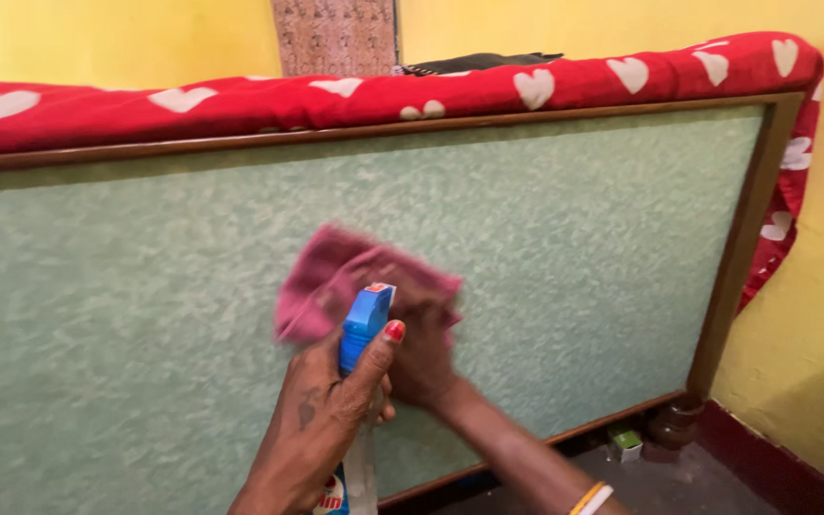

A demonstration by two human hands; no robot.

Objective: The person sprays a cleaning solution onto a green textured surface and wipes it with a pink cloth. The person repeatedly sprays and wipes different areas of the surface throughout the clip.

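head view: left hand [321,420] is gripping a blue spray bottle [364,329], right hand [422,358] is pressing a pink cloth [336,277] against the green bed panel [574,248].

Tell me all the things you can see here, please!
Cleaning cloth: one, pink, pressed against the green panel at centre.
Spray bottle: one, blue head with clear body, at lower centre.
Panel: one, speckled green, fills most of the view.
Wooden frame: one, brown, around the panel.
Bed cover: one, red with white hearts, along the top and down the right side.
Wall: yellow, behind and to the right.
Small box: one, green and white, on the floor at lower right.
Bangles: two, orange and white, on the right wrist.
Left hand: holds the spray bottle.
Right hand: holds the cleaning cloth.
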